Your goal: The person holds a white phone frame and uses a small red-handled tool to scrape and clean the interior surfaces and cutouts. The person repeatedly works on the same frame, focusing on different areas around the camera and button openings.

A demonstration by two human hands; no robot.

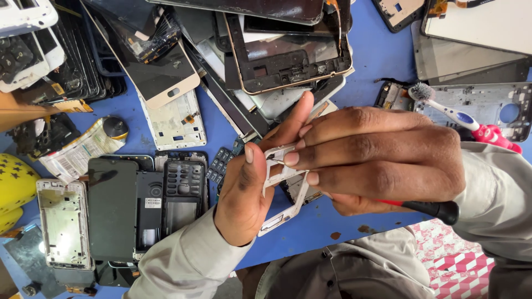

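Both hands are picking at a small white phone frame [282,188]. The left hand [249,188] pinches it at 9 o'clock; the right hand [377,155] presses fingertips on it, clutching a screwdriver [432,209]. Next needs gentle prying.

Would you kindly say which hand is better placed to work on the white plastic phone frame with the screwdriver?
Right, probably. The right hand already holds the red-and-black screwdriver and its fingertips rest on the white plastic phone frame, while the left hand grips and steadies that frame.
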